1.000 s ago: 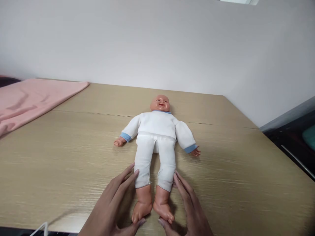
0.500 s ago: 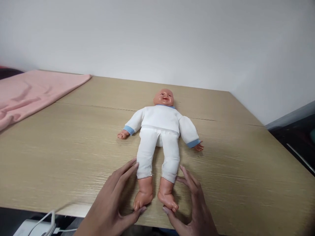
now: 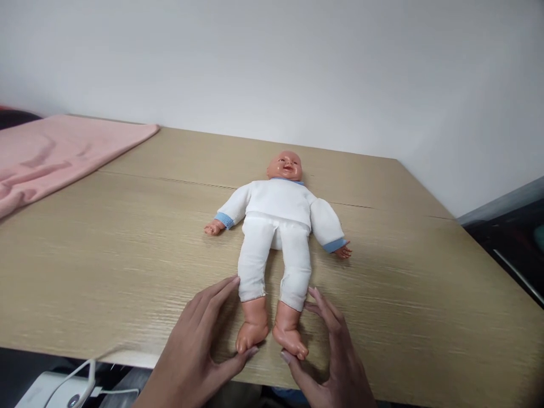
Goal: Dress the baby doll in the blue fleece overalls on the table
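A baby doll (image 3: 278, 204) lies on its back on the wooden table, head at the far side and bare feet towards me. It wears a white top with blue cuffs and white trousers (image 3: 295, 266). My left hand (image 3: 204, 340) is beside the doll's leg on the left, fingertips at the trouser leg and thumb by the toes. On the other side, my right hand (image 3: 334, 348) curves around the other leg in the same way, thumb near that foot. Both hands have thumb and fingers spread apart, lightly touching or very near the legs, without a closed grip.
A pink cloth (image 3: 72, 150) covers the table's left side. Below the near left edge sits a white device (image 3: 59, 391) with a cable. The wall (image 3: 272, 68) rises behind the table (image 3: 425, 294), and a dark object (image 3: 510, 243) stands past the right edge.
The doll's leg on the left has shifted slightly right, bringing its feet closer together. My left hand has moved slightly with it. The camera view has shifted a little.
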A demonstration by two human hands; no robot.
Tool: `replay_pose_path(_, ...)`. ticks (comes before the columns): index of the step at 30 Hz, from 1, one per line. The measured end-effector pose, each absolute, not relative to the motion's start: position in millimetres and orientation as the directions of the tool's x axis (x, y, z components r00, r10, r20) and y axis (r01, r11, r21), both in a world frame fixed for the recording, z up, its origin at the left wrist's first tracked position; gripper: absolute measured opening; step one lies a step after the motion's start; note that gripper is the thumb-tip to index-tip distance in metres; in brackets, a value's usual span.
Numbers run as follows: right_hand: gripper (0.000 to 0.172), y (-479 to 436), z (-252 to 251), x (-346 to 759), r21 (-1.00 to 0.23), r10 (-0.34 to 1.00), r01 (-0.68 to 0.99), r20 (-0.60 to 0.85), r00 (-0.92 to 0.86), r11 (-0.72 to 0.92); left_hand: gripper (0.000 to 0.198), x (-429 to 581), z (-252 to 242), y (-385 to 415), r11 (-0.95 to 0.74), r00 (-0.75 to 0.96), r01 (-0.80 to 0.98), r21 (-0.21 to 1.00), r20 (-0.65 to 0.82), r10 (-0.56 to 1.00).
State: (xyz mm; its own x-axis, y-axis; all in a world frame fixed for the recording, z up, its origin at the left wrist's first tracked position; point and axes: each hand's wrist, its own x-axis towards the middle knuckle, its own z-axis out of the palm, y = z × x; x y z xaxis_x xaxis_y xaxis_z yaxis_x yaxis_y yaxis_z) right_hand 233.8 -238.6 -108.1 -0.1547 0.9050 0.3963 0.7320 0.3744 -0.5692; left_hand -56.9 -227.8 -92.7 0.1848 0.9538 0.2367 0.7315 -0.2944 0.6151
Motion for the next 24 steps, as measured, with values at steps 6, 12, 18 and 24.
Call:
replay_pose_path(6,0.089,-238,-102,235,-0.528,0.898,0.749,0.387,-0.208,0.401,0.094,-56,-95,-228,-0.301,0.179,0.744,0.597,0.256,0.950)
replay_pose_path(12,0.083,-238,-99,233,-0.524,0.902,0.759,0.388,-0.190,0.386,0.091,-55,-93,-227,-0.304,0.176,0.756,0.580,0.267,0.947)
replay_pose_path(18,0.079,-239,-99,232,-0.514,0.897,0.767,0.402,-0.181,0.385,0.091,-53,-91,-227,-0.318,0.187,0.762,0.565,0.279,0.942)
replay_pose_path(24,0.076,-241,-95,220,-0.460,0.868,0.793,0.468,-0.167,0.400,0.093,-55,-92,-229,-0.334,0.211,0.763,0.553,0.276,0.938)
